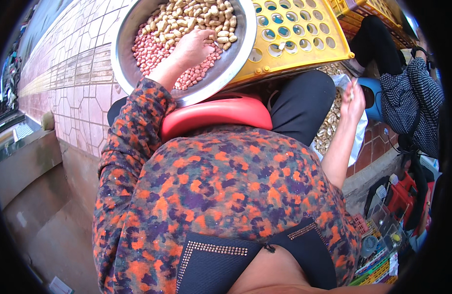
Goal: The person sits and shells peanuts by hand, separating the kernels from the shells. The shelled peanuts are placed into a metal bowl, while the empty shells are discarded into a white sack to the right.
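A metal basin holds unshelled peanuts at its far side and shelled pink peanut kernels nearer me. My left hand is inside the basin, over the border between the two, its fingers curled down at the unshelled peanuts; whether they grip one is hidden. Off to the right, my right hand is raised with pale peanut shell pieces between thumb and fingers. Below it, a white sack holds many empty peanut shells.
An upturned yellow plastic crate with round holes stands beside the basin. A red plastic rim lies between my knees. Another person sits at the right near a blue stool. Paving tiles stretch out at left.
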{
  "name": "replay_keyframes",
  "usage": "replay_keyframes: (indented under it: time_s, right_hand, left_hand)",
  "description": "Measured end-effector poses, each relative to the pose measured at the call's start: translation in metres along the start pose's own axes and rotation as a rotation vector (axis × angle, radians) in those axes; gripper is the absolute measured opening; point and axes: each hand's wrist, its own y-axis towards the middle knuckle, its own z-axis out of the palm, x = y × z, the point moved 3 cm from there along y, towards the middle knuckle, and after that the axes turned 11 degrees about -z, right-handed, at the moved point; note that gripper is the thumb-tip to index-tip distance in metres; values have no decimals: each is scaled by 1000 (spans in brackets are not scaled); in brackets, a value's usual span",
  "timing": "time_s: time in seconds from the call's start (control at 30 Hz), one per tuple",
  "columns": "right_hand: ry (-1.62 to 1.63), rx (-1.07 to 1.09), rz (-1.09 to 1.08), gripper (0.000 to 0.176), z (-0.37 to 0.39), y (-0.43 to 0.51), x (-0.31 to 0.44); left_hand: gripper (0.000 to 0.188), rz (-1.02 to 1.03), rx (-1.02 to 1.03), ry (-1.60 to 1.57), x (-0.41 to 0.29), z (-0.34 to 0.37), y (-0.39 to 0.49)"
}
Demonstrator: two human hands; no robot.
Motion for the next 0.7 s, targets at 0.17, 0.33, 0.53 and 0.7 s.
replay_keyframes:
  time_s: [0.17,0.33,0.53,0.7]
  right_hand:
    - [-429,-142,135,12,-142,-19,-61]
    - [-612,-145,149,15,-179,-22,-111]
    - [-1085,-63,-14,15,-195,7,-127]
    - [-1158,-50,132,18,-192,0,-118]
  left_hand:
    - [40,213,85,-23,-12,15,3]
    - [15,253,223,22,-7,16,-12]
    - [11,141,184,108,6,-10,-29]
    - [11,37,151,3,2,-27,-30]
